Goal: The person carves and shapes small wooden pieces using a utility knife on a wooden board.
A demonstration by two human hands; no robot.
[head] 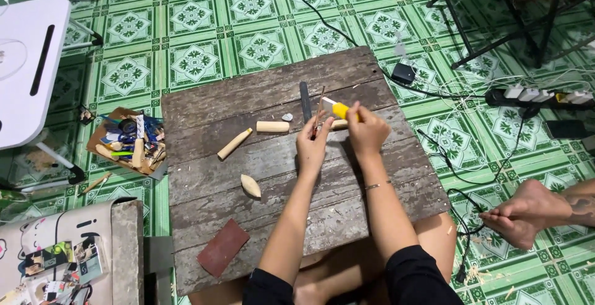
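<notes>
My left hand (pixel 313 144) pinches a thin brown stick (pixel 320 108) and holds it upright over the wooden board (pixel 211 175). My right hand (pixel 367 130) grips a yellow utility knife (pixel 334 108) whose blade rests against the stick. On the board to the left lie a short wooden cylinder (pixel 273 126), a tapered wooden peg (pixel 234 144) and a pointed oval wooden piece (pixel 250 186). A dark flat file (pixel 304 99) lies just behind my hands.
A reddish-brown sanding block (pixel 223 247) sits at the board's near left corner. A cardboard box of tools (pixel 127 141) stands on the green tiled floor at left. Cables, a power strip (pixel 539 97) and another person's foot (pixel 520 213) are at right.
</notes>
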